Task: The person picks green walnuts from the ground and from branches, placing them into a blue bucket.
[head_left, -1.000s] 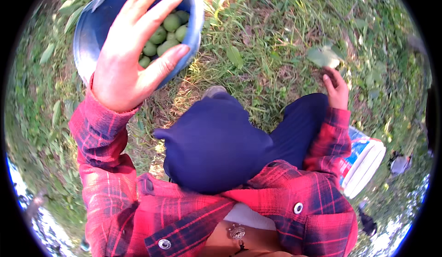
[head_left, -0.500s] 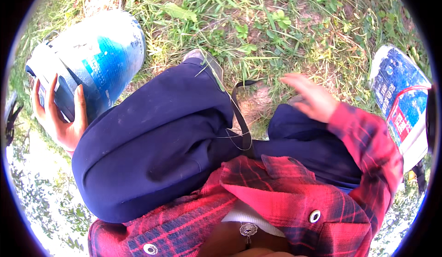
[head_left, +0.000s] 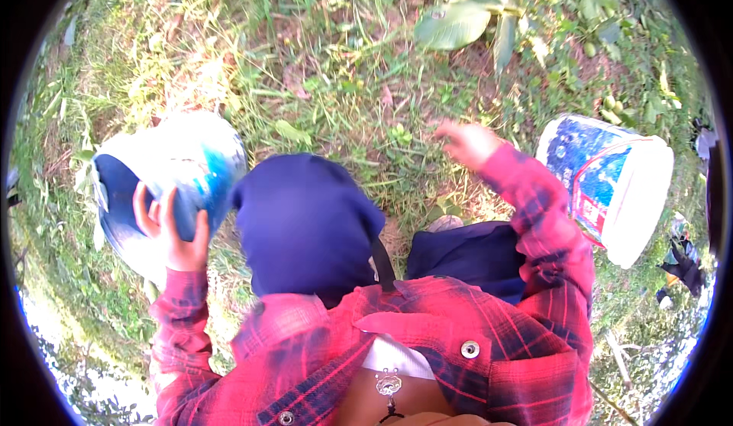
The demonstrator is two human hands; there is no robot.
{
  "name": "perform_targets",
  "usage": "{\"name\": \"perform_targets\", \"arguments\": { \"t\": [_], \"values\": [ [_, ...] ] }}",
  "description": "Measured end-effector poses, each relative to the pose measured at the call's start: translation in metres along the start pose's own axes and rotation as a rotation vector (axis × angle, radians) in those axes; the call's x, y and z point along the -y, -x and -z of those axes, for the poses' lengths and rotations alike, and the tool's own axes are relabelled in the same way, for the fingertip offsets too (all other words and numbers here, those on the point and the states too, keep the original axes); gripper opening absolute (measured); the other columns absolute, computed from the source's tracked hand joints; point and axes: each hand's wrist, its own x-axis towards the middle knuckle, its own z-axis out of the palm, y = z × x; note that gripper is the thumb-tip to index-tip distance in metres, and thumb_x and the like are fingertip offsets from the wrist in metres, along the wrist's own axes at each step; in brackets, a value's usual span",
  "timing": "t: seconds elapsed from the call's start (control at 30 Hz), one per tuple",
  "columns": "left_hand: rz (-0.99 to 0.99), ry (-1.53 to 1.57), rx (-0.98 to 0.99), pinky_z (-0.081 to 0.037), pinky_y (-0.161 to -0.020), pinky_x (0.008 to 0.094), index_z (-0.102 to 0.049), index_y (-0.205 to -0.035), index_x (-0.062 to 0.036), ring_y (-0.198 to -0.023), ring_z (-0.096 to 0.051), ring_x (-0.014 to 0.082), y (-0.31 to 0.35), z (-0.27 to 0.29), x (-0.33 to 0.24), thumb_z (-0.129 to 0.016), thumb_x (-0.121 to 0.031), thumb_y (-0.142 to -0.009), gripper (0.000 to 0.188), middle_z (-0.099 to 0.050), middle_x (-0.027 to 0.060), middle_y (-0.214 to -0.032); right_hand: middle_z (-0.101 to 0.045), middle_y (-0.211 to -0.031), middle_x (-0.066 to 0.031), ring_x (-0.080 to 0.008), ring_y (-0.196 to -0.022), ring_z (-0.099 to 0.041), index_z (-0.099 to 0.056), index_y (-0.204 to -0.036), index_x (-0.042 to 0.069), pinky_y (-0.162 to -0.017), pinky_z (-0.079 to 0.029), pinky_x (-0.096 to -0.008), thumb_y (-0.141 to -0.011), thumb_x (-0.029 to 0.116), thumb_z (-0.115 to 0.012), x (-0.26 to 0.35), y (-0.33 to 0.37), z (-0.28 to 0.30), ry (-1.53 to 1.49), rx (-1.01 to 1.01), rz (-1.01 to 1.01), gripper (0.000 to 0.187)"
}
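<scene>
- Outdoors, sunlit grassy ground (head_left: 252,67) fills the scene, seen from above.
- A red-and-navy checked shirt (head_left: 450,334) spreads across 6 o'clock; navy trousers (head_left: 301,212), knees bent, show just above it.
- At 9 o'clock, beside a knee, is the white-and-blue left bucket (head_left: 168,170). Its long axis runs from the base, toward 2 o'clock, to the dark mouth, toward 8 o'clock. The lens bends things, so I cannot tell whether it stands upright or tilts; its contents are hidden.
- At 3 o'clock sits a blue-and-white right bucket (head_left: 599,182) with a red cord, its pale end toward 4 o'clock.
- Between 8 and 9 o'clock, the left hand (head_left: 181,243) meets the left bucket near its mouth, fingers and thumb spread. Whether it grasps or merely rests, I cannot tell. The step appears to be handling this bucket; shifting it would call for a firm rim hold.
- At 2 o'clock, the right hand (head_left: 475,145) is over the grass, loosely extended, nothing visible in it.
- Broad green leaves (head_left: 456,25) lie at 1 o'clock.
- A silvery pendant (head_left: 388,382) hangs at 6 o'clock.
- Small green fruits (head_left: 611,104) show near 2 o'clock.
</scene>
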Motion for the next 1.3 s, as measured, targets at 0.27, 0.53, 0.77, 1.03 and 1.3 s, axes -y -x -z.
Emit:
{"name": "perform_targets", "arguments": {
  "t": [0.27,0.53,0.77,1.03,1.3],
  "values": [
    [0.024,0.335,-0.006,-0.040,-0.077,0.0369,-0.048,-0.098,-0.0046,-0.096,-0.042,0.0342,0.000,0.010,0.006,-0.059,0.003,-0.054,0.046,-0.017,0.0197,-0.122,-0.055,-0.066,-0.0089,-0.0141,-0.060,-0.053,-0.052,-0.091,0.004,-0.056,-0.042,-0.0256,-0.073,0.008,-0.049,-0.029,0.107,0.155,-0.018,-0.311,-0.407,0.019],
    [0.018,0.286,-0.030,-0.040,-0.074,0.0370,-0.052,-0.092,-0.0050,-0.091,-0.044,0.0354,-0.019,0.018,0.015,-0.061,-0.004,-0.056,0.038,-0.025,0.0234,-0.119,-0.058,-0.075,-0.0047,-0.0106,-0.066,-0.054,-0.054,-0.092,0.004,-0.061,-0.043,-0.0225,-0.072,0.007,-0.052,-0.130,0.136,0.170,-0.573,-0.687,-0.571,0.020],
    [0.123,0.245,-0.059,-0.038,-0.079,0.0363,-0.044,-0.102,-0.0035,-0.101,-0.040,0.0331,-0.028,0.016,0.010,-0.061,0.000,-0.056,0.050,-0.022,0.0210,-0.121,-0.058,-0.076,-0.0073,-0.0142,-0.068,-0.056,-0.055,-0.090,0.005,-0.062,-0.045,-0.0254,-0.071,0.009,-0.054,-0.096,-0.097,0.191,-0.322,-0.818,-0.328,0.020],
    [1.216,0.412,-0.359,-0.042,-0.058,0.0254,-0.052,-0.094,-0.0016,-0.059,-0.054,0.0138,-0.042,-0.025,0.082,-0.062,-0.014,-0.065,0.033,-0.058,0.0048,-0.071,-0.052,-0.095,-0.0160,-0.0291,-0.089,-0.050,-0.044,-0.100,0.008,-0.076,-0.040,-0.0367,-0.057,0.029,-0.066,-0.213,-0.271,0.224,-0.015,-0.503,-0.749,0.053],
    [1.280,-0.023,-0.110,-0.040,-0.049,0.0280,-0.059,-0.065,0.0008,-0.049,-0.052,0.0132,-0.123,-0.018,0.097,-0.065,-0.016,-0.058,0.019,-0.057,0.0088,-0.056,-0.050,-0.101,-0.0180,-0.0302,-0.093,-0.049,-0.037,-0.112,0.010,-0.081,-0.037,-0.0357,-0.046,0.037,-0.071,-0.266,-0.284,0.234,0.184,-0.364,-0.727,0.078]
  ]
}}
